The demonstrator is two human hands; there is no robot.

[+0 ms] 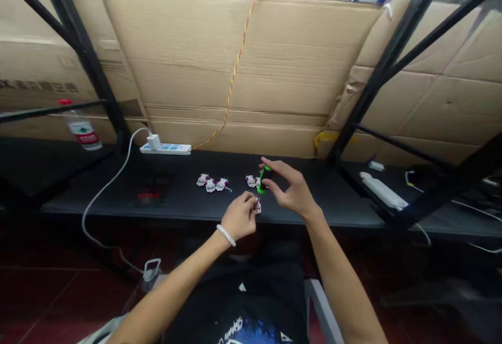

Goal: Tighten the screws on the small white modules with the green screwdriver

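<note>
My right hand pinches the handle of a short green-and-black screwdriver between thumb and fingers. Its thin shaft points down toward my left hand, which wears a pale beaded bracelet. The left fingertips are closed on a small white-and-purple part, mostly covered by them. Just behind the screwdriver lie similar parts, partly hidden by it. A further group of white-and-purple parts rests on the black table to the left.
A white power strip with a plugged-in charger stands at the back, its cable looping over the table's front edge. Black metal posts rise on both sides. A water bottle is at the left. Cardboard walls the back.
</note>
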